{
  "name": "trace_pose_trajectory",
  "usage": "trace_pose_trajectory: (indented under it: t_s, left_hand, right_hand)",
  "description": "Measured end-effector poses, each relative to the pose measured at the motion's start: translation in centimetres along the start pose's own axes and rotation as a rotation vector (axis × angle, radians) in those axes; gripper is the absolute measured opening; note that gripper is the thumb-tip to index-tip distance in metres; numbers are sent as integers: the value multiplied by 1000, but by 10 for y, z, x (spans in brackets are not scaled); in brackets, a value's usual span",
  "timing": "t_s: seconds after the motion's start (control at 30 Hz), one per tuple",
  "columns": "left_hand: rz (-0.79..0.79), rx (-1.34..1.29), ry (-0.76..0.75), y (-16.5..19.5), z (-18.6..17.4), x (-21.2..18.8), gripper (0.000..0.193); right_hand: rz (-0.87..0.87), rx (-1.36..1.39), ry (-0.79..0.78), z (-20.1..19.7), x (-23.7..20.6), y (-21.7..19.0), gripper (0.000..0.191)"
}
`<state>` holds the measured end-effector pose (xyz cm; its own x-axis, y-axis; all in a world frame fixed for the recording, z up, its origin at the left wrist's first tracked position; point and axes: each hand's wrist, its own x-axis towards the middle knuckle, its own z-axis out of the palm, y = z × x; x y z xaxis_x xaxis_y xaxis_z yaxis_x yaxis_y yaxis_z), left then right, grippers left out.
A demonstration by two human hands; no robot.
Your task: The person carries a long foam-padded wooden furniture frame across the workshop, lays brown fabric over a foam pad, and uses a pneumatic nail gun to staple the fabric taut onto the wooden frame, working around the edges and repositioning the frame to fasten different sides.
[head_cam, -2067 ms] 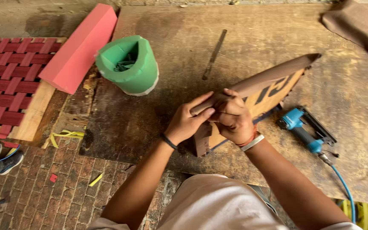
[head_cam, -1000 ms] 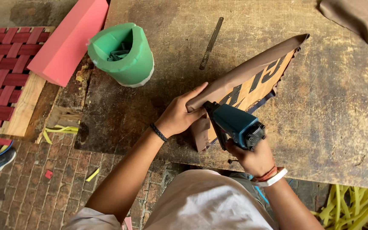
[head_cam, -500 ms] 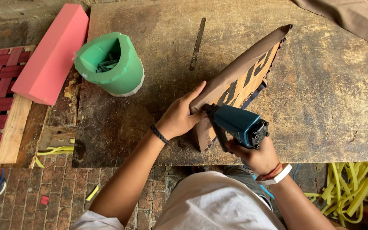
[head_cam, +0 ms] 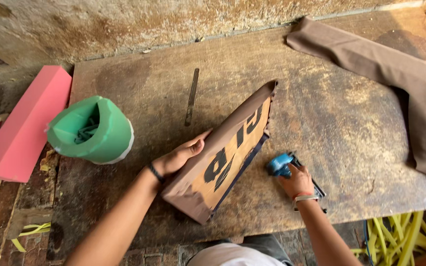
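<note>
1. The left hand [head_cam: 181, 156] is gripping the fabric-covered board [head_cam: 223, 157], propping it on edge on the workbench [head_cam: 139, 93].
2. The right hand [head_cam: 297, 181] is closing around the blue staple gun [head_cam: 284, 167], just beside the board.

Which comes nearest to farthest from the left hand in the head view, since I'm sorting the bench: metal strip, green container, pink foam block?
From the left hand:
1. Metal strip, just beyond it on the bench.
2. Green container, to its left.
3. Pink foam block, far left.

Worn wooden bench [head_cam: 139, 88] bearing brown cloth [head_cam: 395, 74] upper right, metal strip [head_cam: 192, 96] upper centre, green tub [head_cam: 92, 130] left, board [head_cam: 225, 155] centre, blue stapler [head_cam: 284, 167] beside it.
</note>
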<state>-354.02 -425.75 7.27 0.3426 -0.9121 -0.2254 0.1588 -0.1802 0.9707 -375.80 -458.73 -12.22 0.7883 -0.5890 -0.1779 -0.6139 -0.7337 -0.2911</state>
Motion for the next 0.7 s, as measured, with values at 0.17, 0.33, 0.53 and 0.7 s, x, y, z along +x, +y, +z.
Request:
trace_pose_trajectory:
  t_s: [0.17, 0.33, 0.53, 0.7]
  left_hand:
    - [-211, 199, 16, -3, -17, 133, 91]
    - [-255, -106, 48, -36, -42, 278, 64]
    - [-230, -168, -41, -100, -61, 341, 55]
    - [-271, 409, -10, -86, -72, 311, 61]
  right_hand:
    - [24, 1085, 82, -35, 72, -62, 70]
    - [-138, 1690, 178, -43, 138, -132, 63]
    - [-105, 1326, 758, 3, 128, -186, 42]
    - [-49, 1255, 700, 22, 125, -203, 38]
